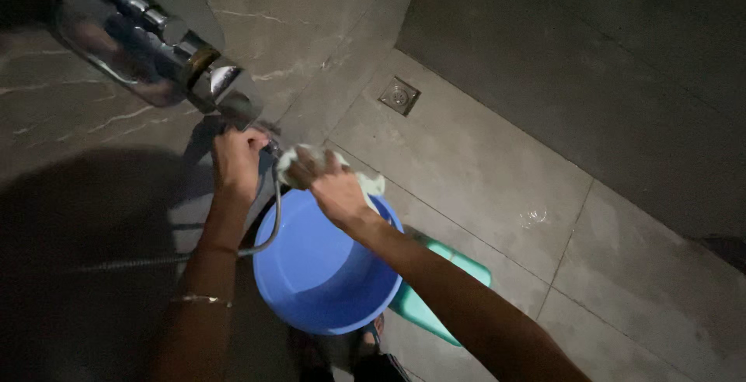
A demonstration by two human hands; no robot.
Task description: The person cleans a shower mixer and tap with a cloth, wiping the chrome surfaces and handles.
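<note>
A: What sits farthest left?

B: A chrome tap fitting [155, 48] on the marbled wall, with a metal hose [273, 219] looping down below it.

A: And the left hand?

B: The left hand [235, 160] is just under the fitting, fingers curled tight around the top of the hose. A thin bracelet [200, 300] circles that forearm.

A: Next to it?

B: The right hand [330, 188] is closed over a pale cloth [301, 163], pinching it in its fingers, just beside the left hand and above the rim of a blue bucket [322, 273].

A: Further right?

B: A teal object [435, 304] pokes out from behind the bucket; I cannot tell what it is. Beyond, a square floor drain [399, 96] is set in grey tiles.
</note>
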